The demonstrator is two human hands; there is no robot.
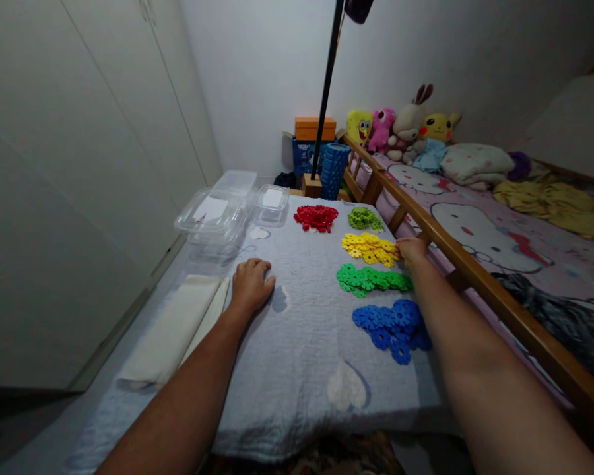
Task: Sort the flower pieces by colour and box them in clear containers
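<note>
My right hand [410, 251] reaches to the right end of a spread pile of yellow interlocking plastic discs [369, 248], its bent fingers closed at the outermost discs. My left hand [252, 285] lies on the grey tablecloth [301, 316], thumb apart from the fingers and nothing in it. Below the yellow pile are green flower-shaped discs [371, 278], then blue discs [393, 324] nearest me, partly behind my right forearm. Farther back are small light-green pieces [363, 218] and a heap of red pieces [315, 217].
A folded cream cloth [175, 326] lies left of my left hand. Clear plastic containers [212, 214] with lids stand at the back left. A wooden bed rail [428, 227] runs along the table's right side. Behind the table rise a black pole [327, 86] and a blue foam roller [334, 171].
</note>
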